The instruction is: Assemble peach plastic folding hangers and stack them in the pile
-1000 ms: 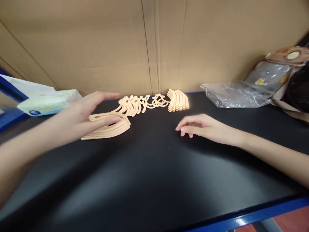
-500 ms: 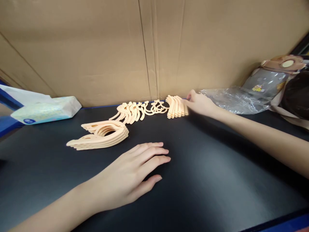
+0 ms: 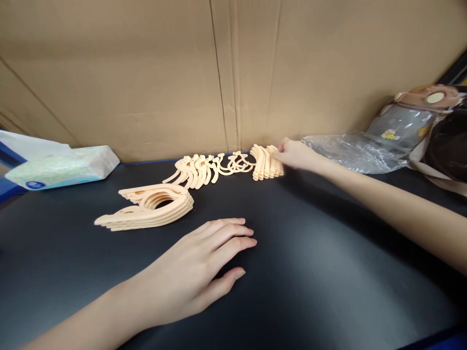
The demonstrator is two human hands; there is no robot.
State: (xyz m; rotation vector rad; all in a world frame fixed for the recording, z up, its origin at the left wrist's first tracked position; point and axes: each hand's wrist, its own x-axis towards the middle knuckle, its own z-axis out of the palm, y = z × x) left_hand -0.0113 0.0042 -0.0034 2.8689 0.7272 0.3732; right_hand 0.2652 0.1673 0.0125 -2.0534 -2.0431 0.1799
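Peach plastic pieces lie in groups on the black table (image 3: pixel 310 272), seen from the head camera. The right hand (image 3: pixel 295 154) reaches to the far edge by the cardboard wall (image 3: pixel 146 73), fingers closed lightly on the outer end of the upright bundle of curved strips (image 3: pixel 265 161); how firmly they pinch, I cannot tell. The strips stand packed side by side, long axes running away from the viewer. A clean lift probably means pinching one strip only, steadying its neighbours. The left hand (image 3: pixel 197 265) rests flat and empty near the stacked hangers (image 3: pixel 149 210).
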